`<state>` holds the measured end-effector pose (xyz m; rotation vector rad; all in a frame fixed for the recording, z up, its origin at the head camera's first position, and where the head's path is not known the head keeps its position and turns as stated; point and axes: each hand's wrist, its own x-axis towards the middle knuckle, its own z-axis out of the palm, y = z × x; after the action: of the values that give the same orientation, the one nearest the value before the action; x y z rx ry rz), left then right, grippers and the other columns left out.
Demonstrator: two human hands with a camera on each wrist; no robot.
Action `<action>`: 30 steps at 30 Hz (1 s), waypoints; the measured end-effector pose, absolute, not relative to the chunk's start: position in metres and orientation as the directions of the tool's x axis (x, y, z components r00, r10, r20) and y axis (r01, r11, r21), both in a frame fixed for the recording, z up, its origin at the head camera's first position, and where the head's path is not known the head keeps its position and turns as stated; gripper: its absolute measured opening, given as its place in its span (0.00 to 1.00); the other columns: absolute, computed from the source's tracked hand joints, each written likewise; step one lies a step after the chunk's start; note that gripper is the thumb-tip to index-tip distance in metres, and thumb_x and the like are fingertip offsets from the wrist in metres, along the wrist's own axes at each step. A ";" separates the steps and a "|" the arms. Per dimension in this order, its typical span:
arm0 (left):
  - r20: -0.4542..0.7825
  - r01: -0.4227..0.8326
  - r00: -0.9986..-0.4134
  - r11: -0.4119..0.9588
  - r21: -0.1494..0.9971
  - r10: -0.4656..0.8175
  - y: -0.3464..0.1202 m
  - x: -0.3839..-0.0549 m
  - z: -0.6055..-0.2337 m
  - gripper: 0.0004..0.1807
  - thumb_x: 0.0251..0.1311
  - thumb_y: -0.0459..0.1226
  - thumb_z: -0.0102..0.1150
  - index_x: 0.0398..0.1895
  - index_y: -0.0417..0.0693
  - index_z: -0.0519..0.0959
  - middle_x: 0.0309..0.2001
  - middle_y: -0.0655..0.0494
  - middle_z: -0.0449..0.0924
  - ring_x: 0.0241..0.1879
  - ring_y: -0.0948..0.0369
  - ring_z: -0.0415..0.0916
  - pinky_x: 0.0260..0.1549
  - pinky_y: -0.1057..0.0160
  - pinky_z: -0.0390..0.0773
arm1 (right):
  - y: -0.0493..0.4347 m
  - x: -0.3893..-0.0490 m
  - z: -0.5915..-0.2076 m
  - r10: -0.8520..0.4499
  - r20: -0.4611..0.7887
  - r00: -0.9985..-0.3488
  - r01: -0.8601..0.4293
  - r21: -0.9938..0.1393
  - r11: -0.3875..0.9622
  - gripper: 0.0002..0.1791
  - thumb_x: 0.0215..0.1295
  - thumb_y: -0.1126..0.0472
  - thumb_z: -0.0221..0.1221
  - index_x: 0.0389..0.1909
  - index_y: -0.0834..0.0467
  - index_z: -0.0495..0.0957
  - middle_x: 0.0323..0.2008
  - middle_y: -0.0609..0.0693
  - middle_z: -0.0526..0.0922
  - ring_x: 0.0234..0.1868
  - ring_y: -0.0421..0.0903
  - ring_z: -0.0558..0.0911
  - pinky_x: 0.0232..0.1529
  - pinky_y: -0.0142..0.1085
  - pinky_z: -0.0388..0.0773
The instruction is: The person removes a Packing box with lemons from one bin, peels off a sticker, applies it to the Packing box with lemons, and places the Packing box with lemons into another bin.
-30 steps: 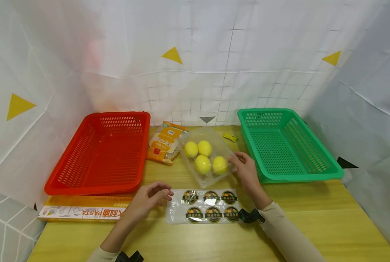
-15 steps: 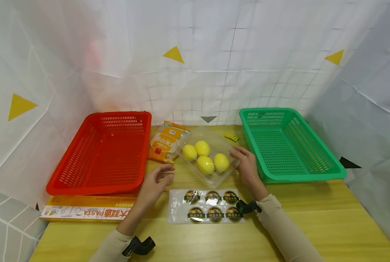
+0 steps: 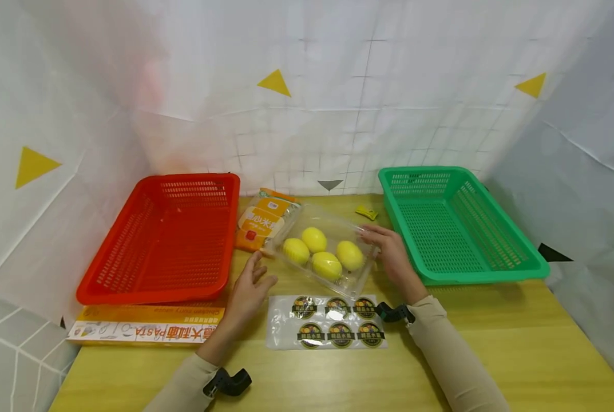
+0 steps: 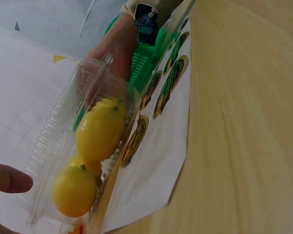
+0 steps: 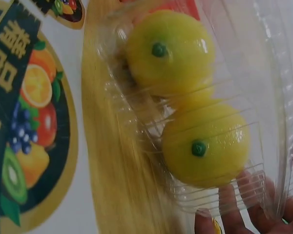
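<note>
A clear plastic clamshell box (image 3: pixel 319 214) with several lemons (image 3: pixel 349 256) inside stands aslant mid-table in the head view. My right hand (image 3: pixel 393 254) grips its right end; in the right wrist view the fingers (image 5: pixel 229 204) show through the ribbed wall. My left hand (image 3: pixel 250 292) is spread at the box's near left corner. Seen from the left wrist, its thumb (image 4: pixel 14 179) stays apart from the clear wall; whether another fingertip touches the box I cannot tell. In front of the box lies a sheet of round fruit stickers (image 3: pixel 281 323).
A red basket (image 3: pixel 157 294) stands at the left, with a pasta box (image 3: pixel 147 331) before it. The green basket (image 3: pixel 492 278) is close beside my right hand. Behind the clamshell lie an orange food packet (image 3: pixel 262 220) and a small yellow wrapper (image 3: pixel 367 213).
The clamshell box has turned a little, its near corner swinging right, and the lemons have shifted. My left hand has moved forward to the box's left side, its fingers spreading. My right hand keeps its grip.
</note>
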<state>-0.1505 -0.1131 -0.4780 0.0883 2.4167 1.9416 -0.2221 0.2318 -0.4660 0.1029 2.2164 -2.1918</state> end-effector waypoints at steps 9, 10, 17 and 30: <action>0.010 0.013 -0.992 0.027 1.000 0.122 -0.115 -0.151 -0.481 0.40 0.70 0.27 0.60 0.81 0.37 0.53 0.75 0.36 0.64 0.66 0.40 0.71 0.56 0.54 0.79 | 0.222 -0.215 -0.464 0.074 -0.063 -0.995 0.073 -0.989 0.131 0.37 0.76 0.40 0.58 0.70 0.66 0.71 0.63 0.66 0.77 0.61 0.60 0.77 0.45 0.37 0.82; 0.010 0.012 -0.993 0.012 1.000 0.121 -0.115 -0.151 -0.481 0.40 0.69 0.27 0.59 0.81 0.37 0.54 0.74 0.36 0.64 0.66 0.40 0.71 0.54 0.57 0.80 | 0.220 -0.213 -0.462 0.102 -0.072 -0.992 0.087 -0.983 0.159 0.39 0.75 0.38 0.58 0.71 0.66 0.70 0.63 0.66 0.76 0.61 0.59 0.76 0.45 0.37 0.82; 0.027 0.023 -0.991 -0.027 0.999 0.128 -0.114 -0.147 -0.482 0.39 0.69 0.26 0.58 0.81 0.36 0.53 0.72 0.33 0.65 0.65 0.37 0.71 0.52 0.57 0.81 | 0.212 -0.199 -0.449 0.151 -0.169 -0.974 0.203 -0.946 0.253 0.42 0.75 0.46 0.58 0.78 0.67 0.55 0.69 0.69 0.66 0.58 0.60 0.75 0.36 0.41 0.82; 0.031 0.026 -0.994 -0.040 0.999 0.107 -0.115 -0.142 -0.483 0.33 0.69 0.26 0.60 0.75 0.37 0.61 0.63 0.35 0.74 0.56 0.42 0.78 0.42 0.64 0.81 | 0.210 -0.200 -0.458 0.167 -0.129 -0.977 0.160 -0.970 0.185 0.39 0.75 0.51 0.62 0.75 0.67 0.57 0.67 0.68 0.69 0.60 0.60 0.73 0.48 0.43 0.75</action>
<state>-0.1418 -0.1148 -0.4829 0.1492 2.1368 2.2204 -0.2002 0.2100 -0.4580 0.3340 2.4223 -1.9809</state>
